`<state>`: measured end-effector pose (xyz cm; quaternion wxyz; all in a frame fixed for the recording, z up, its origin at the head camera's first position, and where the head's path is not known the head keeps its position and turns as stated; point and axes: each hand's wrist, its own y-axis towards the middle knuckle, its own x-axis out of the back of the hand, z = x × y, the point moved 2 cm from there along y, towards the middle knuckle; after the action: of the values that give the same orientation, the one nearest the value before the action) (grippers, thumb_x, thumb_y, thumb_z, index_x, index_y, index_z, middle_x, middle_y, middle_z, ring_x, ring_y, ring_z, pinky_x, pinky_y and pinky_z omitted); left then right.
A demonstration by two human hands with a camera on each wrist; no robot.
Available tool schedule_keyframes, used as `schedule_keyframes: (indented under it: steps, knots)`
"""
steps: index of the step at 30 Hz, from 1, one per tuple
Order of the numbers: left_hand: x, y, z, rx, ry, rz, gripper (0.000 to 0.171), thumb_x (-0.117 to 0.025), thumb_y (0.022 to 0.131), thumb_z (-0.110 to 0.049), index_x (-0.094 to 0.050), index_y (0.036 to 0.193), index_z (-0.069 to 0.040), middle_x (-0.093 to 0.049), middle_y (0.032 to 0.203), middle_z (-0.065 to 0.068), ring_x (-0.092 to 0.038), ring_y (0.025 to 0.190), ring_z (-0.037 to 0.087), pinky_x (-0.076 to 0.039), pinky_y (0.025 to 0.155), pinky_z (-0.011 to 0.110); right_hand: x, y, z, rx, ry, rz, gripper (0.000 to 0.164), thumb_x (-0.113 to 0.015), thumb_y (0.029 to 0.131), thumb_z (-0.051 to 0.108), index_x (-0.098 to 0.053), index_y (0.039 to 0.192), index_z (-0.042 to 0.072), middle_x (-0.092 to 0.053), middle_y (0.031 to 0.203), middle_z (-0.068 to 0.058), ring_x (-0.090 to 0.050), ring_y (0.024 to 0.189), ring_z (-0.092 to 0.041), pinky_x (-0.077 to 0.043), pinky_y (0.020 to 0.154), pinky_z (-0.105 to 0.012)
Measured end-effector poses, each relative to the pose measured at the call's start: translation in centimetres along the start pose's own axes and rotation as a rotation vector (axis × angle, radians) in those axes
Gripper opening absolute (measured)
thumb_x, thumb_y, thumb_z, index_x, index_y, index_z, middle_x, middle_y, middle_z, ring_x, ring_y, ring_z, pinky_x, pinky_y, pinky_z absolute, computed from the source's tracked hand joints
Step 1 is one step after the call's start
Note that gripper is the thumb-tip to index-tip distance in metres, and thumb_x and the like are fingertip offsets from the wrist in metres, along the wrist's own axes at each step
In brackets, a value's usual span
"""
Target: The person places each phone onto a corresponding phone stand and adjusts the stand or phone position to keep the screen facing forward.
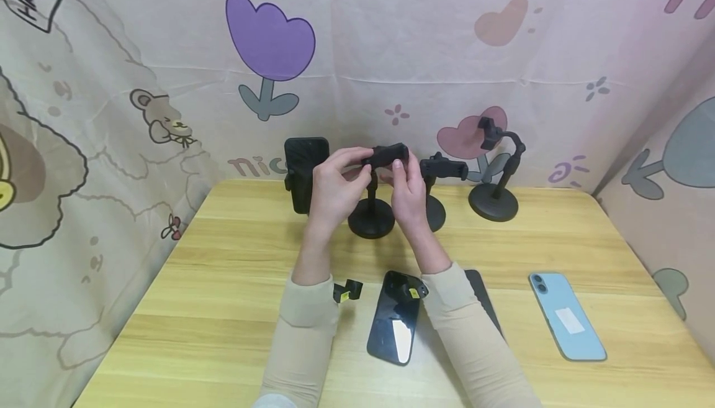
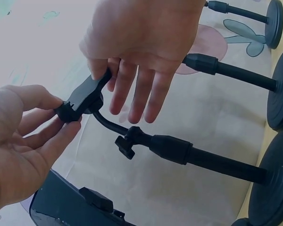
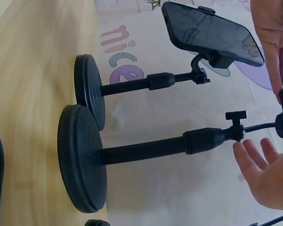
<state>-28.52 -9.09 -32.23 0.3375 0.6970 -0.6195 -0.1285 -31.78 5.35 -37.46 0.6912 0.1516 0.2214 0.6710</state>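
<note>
Head view: a mounted phone (image 1: 304, 175) stands beside my left hand (image 1: 335, 190), which pinches the left end of the holder (image 1: 388, 156), set atop a stand (image 1: 371, 218) between my hands; my right hand (image 1: 410, 197) pinches its right end, near another stand (image 1: 447, 168).

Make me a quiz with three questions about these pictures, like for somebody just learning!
1. True or false: the blue phone lies on the table with its screen facing up.
2. Which thing do the left hand and the right hand both touch? A) a cup B) a black clamp C) a spoon
3. What holds up the dark upright phone?

Key: 1. False, its camera side faces up. 2. B. 3. A black stand.
</note>
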Motion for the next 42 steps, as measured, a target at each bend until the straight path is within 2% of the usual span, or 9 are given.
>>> schedule_keyframes:
  steps: [5, 8, 15, 21, 28, 32, 35, 39, 42]
  knots:
    - [0.4, 0.0, 0.0, 0.011, 0.010, 0.009, 0.025, -0.069, 0.094, 0.007, -0.077, 0.117, 0.002, -0.072, 0.120, 0.014, -0.072, 0.109, 0.024, -0.059, 0.093, 0.029, -0.5, -0.2, 0.2, -0.023, 0.050, -0.025, 0.036, -0.039, 0.113, 0.010, -0.043, 0.144, -0.006, -0.064, 0.131, -0.028, -0.066, 0.119, -0.038, -0.055, 0.100, -0.055]
    - [0.7, 0.1, 0.2, 0.014, 0.017, 0.020, 0.026, -0.069, 0.095, 0.007, -0.076, 0.119, 0.002, -0.072, 0.121, 0.013, -0.071, 0.112, 0.024, -0.059, 0.095, 0.030, -0.7, -0.3, 0.3, -0.013, 0.071, -0.034, 0.032, -0.040, 0.112, 0.007, -0.043, 0.141, -0.007, -0.064, 0.128, -0.030, -0.064, 0.117, -0.045, -0.054, 0.098, -0.060]
    - [1.1, 0.2, 0.7, 0.048, 0.050, 0.001, 0.028, -0.065, 0.098, 0.006, -0.074, 0.124, -0.001, -0.073, 0.124, 0.011, -0.070, 0.115, 0.022, -0.058, 0.098, 0.035, -1.2, -0.6, 0.5, 0.015, 0.034, -0.037, 0.026, -0.044, 0.110, 0.002, -0.045, 0.133, -0.010, -0.060, 0.124, -0.028, -0.065, 0.110, -0.048, -0.057, 0.094, -0.056]
    - [1.1, 0.3, 1.2, 0.080, 0.080, -0.015, 0.028, -0.064, 0.101, 0.002, -0.072, 0.127, -0.003, -0.073, 0.124, 0.012, -0.070, 0.114, 0.023, -0.058, 0.091, 0.037, -1.3, -0.7, 0.8, 0.016, 0.036, -0.025, 0.032, -0.045, 0.110, 0.003, -0.044, 0.138, -0.010, -0.059, 0.125, -0.028, -0.065, 0.111, -0.047, -0.056, 0.096, -0.056]
    - [0.9, 0.4, 1.7, 0.076, 0.093, -0.036, 0.027, -0.063, 0.102, 0.001, -0.072, 0.128, -0.002, -0.073, 0.124, 0.013, -0.070, 0.114, 0.024, -0.058, 0.097, 0.039, -1.2, -0.7, 1.4, 0.056, -0.036, -0.014, 0.043, -0.041, 0.112, 0.009, -0.039, 0.152, -0.008, -0.056, 0.133, -0.027, -0.066, 0.115, -0.041, -0.057, 0.099, -0.047]
    - [0.7, 0.5, 2.0, 0.075, 0.072, -0.046, 0.027, -0.063, 0.102, 0.000, -0.072, 0.128, -0.003, -0.074, 0.124, 0.011, -0.071, 0.111, 0.021, -0.058, 0.093, 0.036, -0.9, -0.7, 1.5, 0.064, -0.075, -0.021, 0.043, -0.040, 0.113, 0.011, -0.040, 0.153, -0.006, -0.059, 0.130, -0.027, -0.067, 0.115, -0.040, -0.058, 0.098, -0.043]
    - [0.8, 0.5, 2.2, 0.074, 0.058, -0.051, 0.028, -0.062, 0.102, 0.000, -0.072, 0.128, -0.004, -0.074, 0.124, 0.010, -0.071, 0.103, 0.020, -0.056, 0.085, 0.030, -0.9, -0.7, 1.6, 0.067, -0.088, -0.020, 0.042, -0.041, 0.113, 0.009, -0.041, 0.152, -0.007, -0.062, 0.127, -0.028, -0.068, 0.114, -0.039, -0.058, 0.098, -0.044]
    - [0.9, 0.5, 2.2, 0.061, 0.048, -0.056, 0.027, -0.063, 0.102, 0.000, -0.073, 0.127, -0.004, -0.075, 0.122, 0.011, -0.069, 0.093, 0.026, -0.049, 0.073, 0.024, -0.8, -0.8, 1.6, 0.067, -0.112, -0.025, 0.042, -0.042, 0.112, 0.009, -0.042, 0.150, -0.009, -0.065, 0.124, -0.029, -0.069, 0.112, -0.041, -0.058, 0.098, -0.046]
    - [0.9, 0.5, 2.3, 0.050, 0.046, -0.065, 0.027, -0.063, 0.102, 0.000, -0.073, 0.126, -0.004, -0.075, 0.120, 0.011, -0.068, 0.090, 0.029, -0.046, 0.070, 0.023, -0.8, -0.8, 1.6, 0.068, -0.144, -0.021, 0.042, -0.043, 0.112, 0.010, -0.043, 0.150, -0.008, -0.068, 0.122, -0.028, -0.070, 0.111, -0.043, -0.057, 0.098, -0.048]
